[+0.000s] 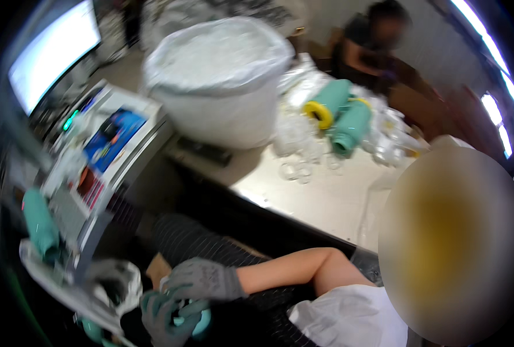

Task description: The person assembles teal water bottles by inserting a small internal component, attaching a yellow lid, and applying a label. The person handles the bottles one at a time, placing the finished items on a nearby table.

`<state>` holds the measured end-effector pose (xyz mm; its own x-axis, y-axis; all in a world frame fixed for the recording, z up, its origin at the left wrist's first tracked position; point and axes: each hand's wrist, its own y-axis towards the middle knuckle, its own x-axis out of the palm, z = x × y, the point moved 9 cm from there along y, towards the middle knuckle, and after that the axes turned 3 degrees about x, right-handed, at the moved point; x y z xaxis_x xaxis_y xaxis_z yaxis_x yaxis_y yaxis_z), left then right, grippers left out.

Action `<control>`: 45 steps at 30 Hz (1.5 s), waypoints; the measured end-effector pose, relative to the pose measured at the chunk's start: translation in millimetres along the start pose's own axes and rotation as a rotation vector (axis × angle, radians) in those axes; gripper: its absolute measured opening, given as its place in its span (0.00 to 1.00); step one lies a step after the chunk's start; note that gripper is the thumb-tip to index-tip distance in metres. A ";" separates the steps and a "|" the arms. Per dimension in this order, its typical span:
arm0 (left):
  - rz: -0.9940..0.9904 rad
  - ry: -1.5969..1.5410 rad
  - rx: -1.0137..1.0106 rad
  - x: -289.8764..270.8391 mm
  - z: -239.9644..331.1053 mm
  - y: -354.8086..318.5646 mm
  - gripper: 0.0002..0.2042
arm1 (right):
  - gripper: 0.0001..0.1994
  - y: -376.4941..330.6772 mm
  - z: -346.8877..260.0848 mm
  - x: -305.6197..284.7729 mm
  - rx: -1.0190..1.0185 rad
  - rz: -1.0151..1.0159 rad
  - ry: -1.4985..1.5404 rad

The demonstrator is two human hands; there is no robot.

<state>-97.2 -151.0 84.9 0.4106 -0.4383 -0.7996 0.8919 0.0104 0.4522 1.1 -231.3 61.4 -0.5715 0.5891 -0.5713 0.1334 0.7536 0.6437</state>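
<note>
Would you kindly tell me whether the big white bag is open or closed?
The bag is open: its mouth is spread wide, showing pale contents inside.

Matt cloth, glossy teal, crinkled film

Matt grey cloth gloves (217, 283) cover the right hand (202, 279) and left hand (163, 317), their fingers coated in teal. The teal container (202, 325) at the left hand looks smooth and slightly shiny. Just beyond the right hand, the trousers (193, 238) are dark matt cloth. Farther off, the smooth tabletop (320, 202) gleams beneath glossy plastic bottles (351, 124) and clear rings (295, 172); the sack (216, 115) looks like crinkled plastic.
</note>
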 end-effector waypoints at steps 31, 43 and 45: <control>-0.689 0.325 -0.075 10.8 -14.1 52.4 0.08 | 0.15 2.7 -38.4 8.4 0.145 -0.191 0.029; 0.048 -0.126 -0.188 39.9 10.6 3.7 0.33 | 0.44 -151.2 35.1 -53.4 1.203 -0.260 0.577; 0.136 -0.301 -0.053 30.7 -3.7 30.3 0.33 | 0.41 -169.3 44.7 -53.2 1.321 -0.146 0.767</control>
<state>-56.9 -160.7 72.6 0.4588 -0.6757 -0.5769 0.8448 0.1305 0.5190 45.2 -377.2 -39.9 -0.8548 0.5140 0.0719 0.4049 0.7470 -0.5273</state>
